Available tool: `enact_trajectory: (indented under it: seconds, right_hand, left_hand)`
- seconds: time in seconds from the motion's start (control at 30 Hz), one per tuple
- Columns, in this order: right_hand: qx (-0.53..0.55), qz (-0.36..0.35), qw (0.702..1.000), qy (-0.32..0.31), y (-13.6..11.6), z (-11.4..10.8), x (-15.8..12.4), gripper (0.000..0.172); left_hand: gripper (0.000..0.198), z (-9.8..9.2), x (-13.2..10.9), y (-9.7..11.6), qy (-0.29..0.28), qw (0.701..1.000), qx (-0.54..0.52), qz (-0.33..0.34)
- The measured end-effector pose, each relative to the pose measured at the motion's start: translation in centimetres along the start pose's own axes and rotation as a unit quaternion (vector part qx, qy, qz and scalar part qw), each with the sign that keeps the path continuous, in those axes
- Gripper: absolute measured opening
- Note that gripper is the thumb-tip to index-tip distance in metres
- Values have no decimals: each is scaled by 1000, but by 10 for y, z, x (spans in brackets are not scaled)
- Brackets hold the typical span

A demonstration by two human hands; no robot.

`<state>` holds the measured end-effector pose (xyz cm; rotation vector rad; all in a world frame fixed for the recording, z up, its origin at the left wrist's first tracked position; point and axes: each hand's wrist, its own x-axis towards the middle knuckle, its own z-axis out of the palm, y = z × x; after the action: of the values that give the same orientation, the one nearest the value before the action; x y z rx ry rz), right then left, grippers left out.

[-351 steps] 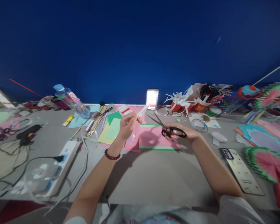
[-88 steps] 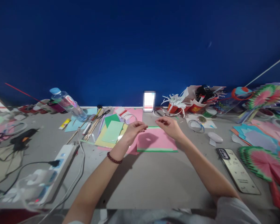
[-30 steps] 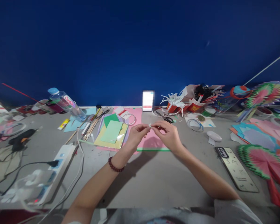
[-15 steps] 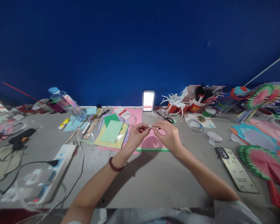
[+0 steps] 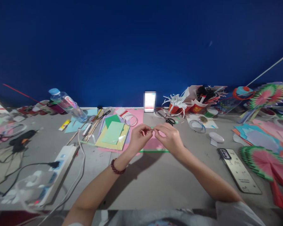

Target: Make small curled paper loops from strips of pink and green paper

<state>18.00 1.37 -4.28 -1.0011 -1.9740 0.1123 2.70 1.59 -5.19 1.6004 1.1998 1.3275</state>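
My left hand (image 5: pixel 141 135) is closed, its thumb and fingertips pinched together. Facing it, my right hand (image 5: pixel 169 135) pinches in the same way, and the fingertips of both meet or nearly meet. Whatever lies between them is too small and covered to make out. Below and behind the hands lies a pink sheet of paper (image 5: pixel 153 146) with a green strip (image 5: pixel 155 151) along its near edge. A dark bead bracelet (image 5: pixel 118 167) circles my left wrist. Just beyond my right hand rest black-handled scissors (image 5: pixel 171 121).
Left of the hands are packed coloured papers (image 5: pixel 113 133), a tilted plastic bottle (image 5: pixel 69 103) and a power strip (image 5: pixel 58 172) with cables. On the right stand red paper cups (image 5: pixel 196 107), near a phone (image 5: pixel 240 171) and a pink-green paper fan (image 5: pixel 265 163). A lit screen (image 5: pixel 150 101) stands at the back.
A small white piece that showed between my fingertips is now hidden from view. Both hands have shifted only slightly, their fingertips a little lower.
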Motion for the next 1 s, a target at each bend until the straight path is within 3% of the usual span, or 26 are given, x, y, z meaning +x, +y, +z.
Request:
enact_trajectory:
  seconds: [0.2, 0.4, 0.57, 0.67, 0.73, 0.87, 1.0]
  right_hand:
    - [66, 78, 994, -37, 3, -6, 4, 12]
    - [52, 113, 992, -27, 17, -14, 13, 13]
    - [1, 181, 982, 48, 62, -31, 26, 15]
    - [-74, 206, 969, 112, 102, -42, 40, 16]
    - [-142, 210, 960, 121, 126, -48, 50, 18]
    - [-257, 242, 934, 48, 155, -50, 66, 25]
    - [-329, 269, 905, -32, 163, -46, 75, 29]
  left_hand:
    - [4, -2, 3, 0, -19, 999, -20, -17]
    - [10, -2, 5, -3, -61, 990, -79, -96]
    - [15, -5, 5, -1, -68, 986, -84, -128]
    - [12, -9, 5, 1, -74, 988, -77, -108]
    - [11, -10, 5, 3, -74, 990, -74, -91]
    - [11, -11, 6, 3, -69, 992, -66, -78]
    - [10, -10, 5, 4, -64, 994, -53, -72]
